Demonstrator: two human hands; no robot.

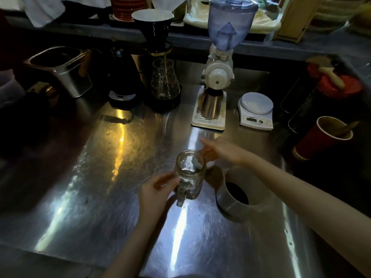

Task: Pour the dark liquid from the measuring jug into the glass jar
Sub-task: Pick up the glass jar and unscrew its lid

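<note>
A clear glass jar (189, 173) with a side handle sits at the middle of the steel counter (100, 177), looking empty. My left hand (156, 191) is wrapped around its left side and handle. My right hand (217, 151) reaches over from the right, its fingers apart just behind the jar's rim, with nothing clearly in them; the picture is blurred there. The translucent measuring jug (225, 203) stands just right of the jar, below my right forearm, with dark liquid (235, 192) in it.
Along the back stand a white coffee grinder (217, 77) over a metal cup (212, 104), a white scale (256, 111), a glass server (164, 81) under a dripper, a black kettle (122, 77) and a steel container (60, 69). A red paper cup (317, 141) is at the right.
</note>
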